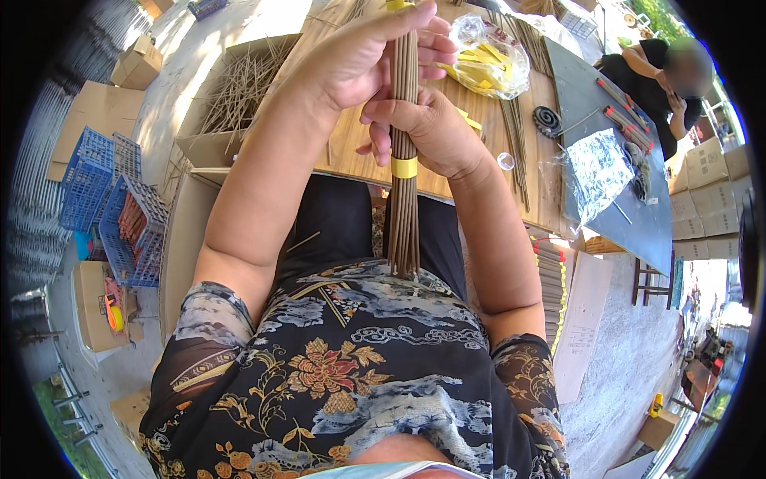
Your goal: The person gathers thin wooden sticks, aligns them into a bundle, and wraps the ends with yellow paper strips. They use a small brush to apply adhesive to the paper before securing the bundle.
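A long bundle of thin brown incense sticks (404, 215) stands lengthwise in front of my body, its loose lower ends near my waist. One yellow paper band (404, 168) circles its middle, and another yellow band (399, 5) shows at the top edge. My left hand (363, 62) is around the upper part, thumb across the front and fingers coming out behind on the right. Just below, my right hand (431, 128) grips the bundle, its thumb over the sticks and its fingertips showing on the left side.
The wooden table (351, 136) carries a clear bag of yellow strips (488, 60) and loose sticks. A dark table (654, 211) at right holds a plastic sheet (594, 172); a person (650, 68) is beyond it. At left are a box of sticks (239, 88) and blue crates (132, 239).
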{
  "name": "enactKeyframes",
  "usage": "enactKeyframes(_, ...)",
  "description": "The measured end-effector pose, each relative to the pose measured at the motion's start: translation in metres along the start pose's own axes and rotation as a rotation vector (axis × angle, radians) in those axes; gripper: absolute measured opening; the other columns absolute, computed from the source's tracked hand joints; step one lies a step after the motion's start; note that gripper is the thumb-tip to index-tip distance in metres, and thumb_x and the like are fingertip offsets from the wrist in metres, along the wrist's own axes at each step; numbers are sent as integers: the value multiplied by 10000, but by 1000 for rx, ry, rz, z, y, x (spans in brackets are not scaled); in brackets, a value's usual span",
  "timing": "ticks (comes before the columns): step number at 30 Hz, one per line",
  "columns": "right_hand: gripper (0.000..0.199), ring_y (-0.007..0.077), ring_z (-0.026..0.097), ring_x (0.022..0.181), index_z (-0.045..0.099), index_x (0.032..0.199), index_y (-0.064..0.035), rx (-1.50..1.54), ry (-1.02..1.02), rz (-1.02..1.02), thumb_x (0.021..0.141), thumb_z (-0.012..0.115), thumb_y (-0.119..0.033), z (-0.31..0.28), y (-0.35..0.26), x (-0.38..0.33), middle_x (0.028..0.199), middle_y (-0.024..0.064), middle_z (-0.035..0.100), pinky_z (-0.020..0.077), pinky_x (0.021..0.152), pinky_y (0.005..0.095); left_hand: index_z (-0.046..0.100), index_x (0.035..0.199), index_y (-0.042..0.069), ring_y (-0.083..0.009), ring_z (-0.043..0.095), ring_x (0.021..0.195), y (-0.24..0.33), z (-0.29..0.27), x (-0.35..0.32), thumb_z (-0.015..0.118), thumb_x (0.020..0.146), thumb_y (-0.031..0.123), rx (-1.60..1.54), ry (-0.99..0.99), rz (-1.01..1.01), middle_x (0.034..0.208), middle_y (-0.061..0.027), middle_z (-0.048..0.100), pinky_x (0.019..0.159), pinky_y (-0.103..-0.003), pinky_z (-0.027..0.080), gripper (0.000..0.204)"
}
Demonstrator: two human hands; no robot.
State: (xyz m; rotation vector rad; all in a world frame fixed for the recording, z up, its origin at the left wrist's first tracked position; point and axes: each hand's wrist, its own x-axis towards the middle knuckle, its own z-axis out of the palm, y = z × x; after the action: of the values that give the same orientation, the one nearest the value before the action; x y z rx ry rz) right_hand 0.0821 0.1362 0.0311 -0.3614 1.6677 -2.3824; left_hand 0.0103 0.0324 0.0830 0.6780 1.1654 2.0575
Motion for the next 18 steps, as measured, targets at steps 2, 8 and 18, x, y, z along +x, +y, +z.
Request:
enactKeyframes(2,168,193,567,514,546,784,55,59,-57,44,795,526,-111,2,-1,-2,606,108,569,518,679,330,570,925,11,-215,582,848,0,-2,-1,639,783,323,-27,-36,-29,853,-111,599,775,-342,475,350)
enactKeyframes(8,163,188,569,517,549,782,50,-17,99,-170,797,532,-111,-6,-7,-2,599,103,564,522,697,352,368,1226,-18,-216,508,1018,3,2,6,632,771,409,289,205,272,1076,-151,527,884,-340,409,678)
enactKeyframes(18,127,161,493,561,531,841,-26,883,45,-574,861,487,-143,-27,-19,-10,591,19,489,422,899,381,349,1261,37,-213,430,1147,-121,-41,-56,617,808,286,600,-37,-13,1244,-139,428,949,-348,348,583)
